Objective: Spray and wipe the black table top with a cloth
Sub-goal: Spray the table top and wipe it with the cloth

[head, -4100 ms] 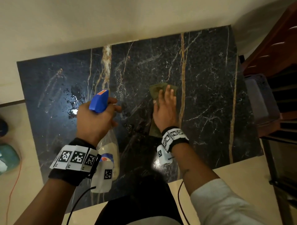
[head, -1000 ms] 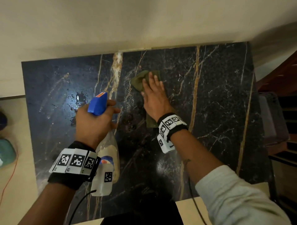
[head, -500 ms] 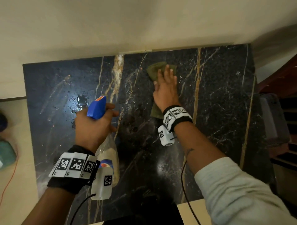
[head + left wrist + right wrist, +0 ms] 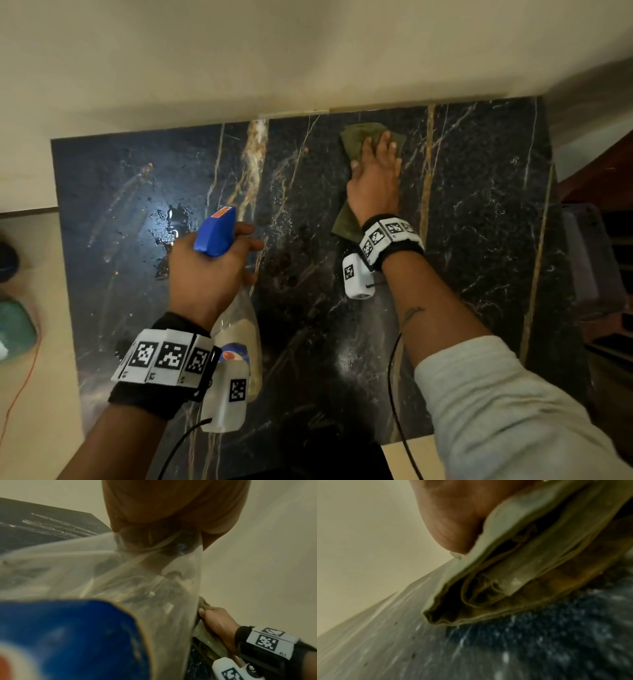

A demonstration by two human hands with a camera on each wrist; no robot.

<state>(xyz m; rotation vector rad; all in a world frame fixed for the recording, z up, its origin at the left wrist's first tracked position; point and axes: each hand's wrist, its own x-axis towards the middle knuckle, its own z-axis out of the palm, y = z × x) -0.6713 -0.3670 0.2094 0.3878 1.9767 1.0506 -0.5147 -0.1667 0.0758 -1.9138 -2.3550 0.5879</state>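
Note:
The black marble table top (image 4: 479, 222) with gold and white veins fills the head view. My right hand (image 4: 375, 178) lies flat on an olive-green cloth (image 4: 358, 138) and presses it onto the stone near the far edge by the wall. In the right wrist view the folded cloth (image 4: 513, 574) sits under my palm on the speckled surface. My left hand (image 4: 209, 274) grips a clear spray bottle (image 4: 239, 329) with a blue trigger head (image 4: 217, 231), held above the table's left half. The bottle body (image 4: 102, 581) fills the left wrist view.
A wet patch (image 4: 171, 222) glistens on the table's left part. A cream wall (image 4: 308, 51) borders the far edge. Dark wooden furniture (image 4: 603, 240) stands at the right. A teal object (image 4: 13, 329) and an orange cord (image 4: 20, 387) lie on the floor at left.
My right hand has slid the cloth away from me and to the right, from the table's middle up to near the wall edge. The left hand with the bottle has stayed about where it was.

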